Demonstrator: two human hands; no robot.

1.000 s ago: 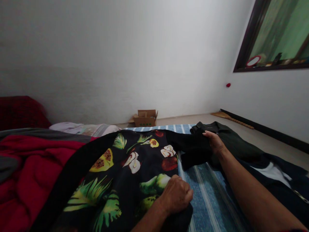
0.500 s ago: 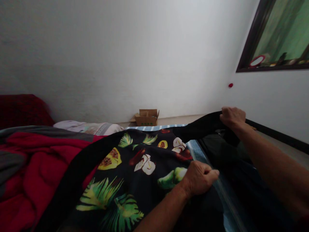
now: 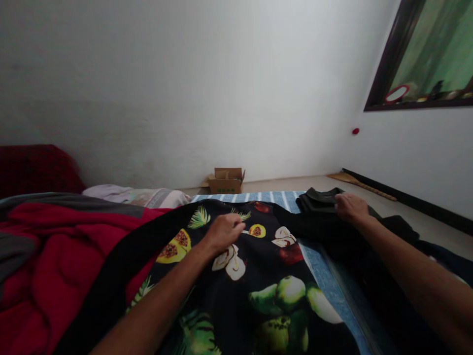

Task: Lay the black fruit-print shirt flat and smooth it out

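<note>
A black garment with a bright fruit and leaf print point(image 3: 258, 276) lies spread over a blue striped sheet point(image 3: 281, 198). My left hand point(image 3: 223, 232) rests on the printed cloth near its far edge, fingers curled together in a loose pinch on the fabric. My right hand point(image 3: 350, 206) lies on the garment's plain black sleeve point(image 3: 314, 224), fingers bent down onto it, beside a folded dark green garment point(image 3: 320, 197).
A red and grey blanket point(image 3: 55, 246) fills the left side, with a pale pillow point(image 3: 136, 196) behind it. A small open cardboard box point(image 3: 226, 180) stands on the floor by the white wall. More dark clothes point(image 3: 406, 231) lie at the right. A dark-framed window point(image 3: 424, 59) is at upper right.
My right hand has lowered the black sleeve from the air down onto the sheet. My left hand has moved from the garment's near right edge up to its far part.
</note>
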